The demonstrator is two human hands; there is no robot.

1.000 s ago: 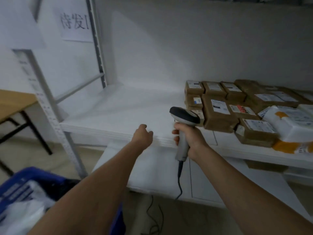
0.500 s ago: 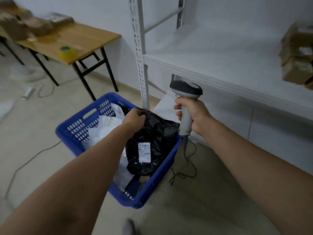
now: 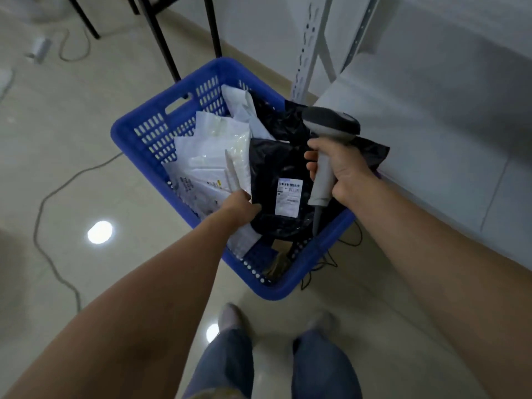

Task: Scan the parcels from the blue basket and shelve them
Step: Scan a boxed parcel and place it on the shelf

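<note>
A blue basket (image 3: 144,131) stands on the floor below me, filled with soft parcels. On top lies a black plastic parcel (image 3: 272,168) with a white barcode label (image 3: 288,197) facing up. White plastic parcels (image 3: 213,156) lie to its left. My left hand (image 3: 241,207) grips the black parcel's left edge, fingers curled under it. My right hand (image 3: 336,165) holds a grey barcode scanner (image 3: 328,145) by its handle, over the basket's right side, head pointing away from me.
A white shelf unit (image 3: 431,110) with a perforated upright (image 3: 306,50) stands right of the basket. Black table legs (image 3: 161,36) rise at the top left. Cables (image 3: 43,203) trail over the glossy floor. My legs and feet (image 3: 230,318) are below the basket.
My view swung from the shelf with boxes down to the basket. My left hand dropped from the shelf edge into the basket and took hold of the black parcel. The scanner stayed in my right hand.
</note>
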